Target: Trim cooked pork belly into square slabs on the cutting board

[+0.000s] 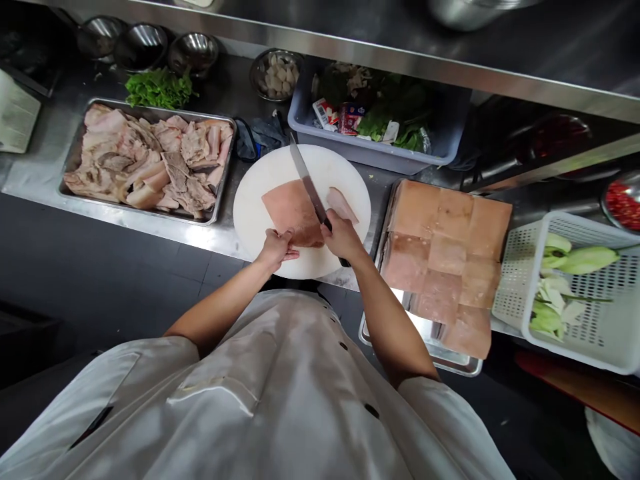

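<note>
A slab of skin-on pork (291,208) lies on a round white cutting board (250,180), skin side up. My left hand (278,249) grips the near left edge of the slab, thumb on top and fingers low beside it. In my right hand (344,237) is a kitchen knife (309,177), its handle wrapped by my fingers. The blade points away from me and lies along the right edge of the slab; whether it touches the meat I cannot tell. A cut strip of pork (342,203) rests on the board just right of the blade.
Left stands a metal tray (227,170) of pork pieces; right, another tray (373,333) with square pork slabs (445,253). A grey bin (360,148) of scraps, lettuce (159,88) and a garlic bowl (277,75) sit behind. A white basket (600,333) is far right. A steel shelf (350,57) overhangs.
</note>
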`<state>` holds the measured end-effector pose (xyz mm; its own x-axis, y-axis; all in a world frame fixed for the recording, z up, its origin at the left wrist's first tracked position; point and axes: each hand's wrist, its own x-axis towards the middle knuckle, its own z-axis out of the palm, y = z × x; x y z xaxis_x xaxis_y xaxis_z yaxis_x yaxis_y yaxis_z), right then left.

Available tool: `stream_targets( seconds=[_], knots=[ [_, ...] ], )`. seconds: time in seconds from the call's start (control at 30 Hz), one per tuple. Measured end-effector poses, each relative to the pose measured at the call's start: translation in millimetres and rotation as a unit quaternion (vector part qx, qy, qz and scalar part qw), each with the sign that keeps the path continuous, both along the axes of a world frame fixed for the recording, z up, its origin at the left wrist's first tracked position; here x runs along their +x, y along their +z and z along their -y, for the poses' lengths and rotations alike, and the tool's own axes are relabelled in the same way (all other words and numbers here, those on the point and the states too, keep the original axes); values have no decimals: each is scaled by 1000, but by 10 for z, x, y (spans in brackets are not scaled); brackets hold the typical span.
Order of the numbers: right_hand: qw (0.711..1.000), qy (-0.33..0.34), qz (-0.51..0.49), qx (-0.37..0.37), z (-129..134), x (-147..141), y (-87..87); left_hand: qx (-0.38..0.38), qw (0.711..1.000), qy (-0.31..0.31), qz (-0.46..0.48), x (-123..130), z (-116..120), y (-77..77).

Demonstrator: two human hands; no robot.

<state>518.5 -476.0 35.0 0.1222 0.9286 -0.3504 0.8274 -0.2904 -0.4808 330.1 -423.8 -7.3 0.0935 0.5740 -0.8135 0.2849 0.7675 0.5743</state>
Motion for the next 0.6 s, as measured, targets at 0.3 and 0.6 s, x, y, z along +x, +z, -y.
stream_targets(
  seconds=[0.3,0.6],
  knots=[
    [989,-46,27,-137,965,-113,172,507,742,-367,-240,36,-549,30],
    [987,-20,13,-157,726,-204,671,515,686,-464,-222,290,-876,-119]
  ],
)
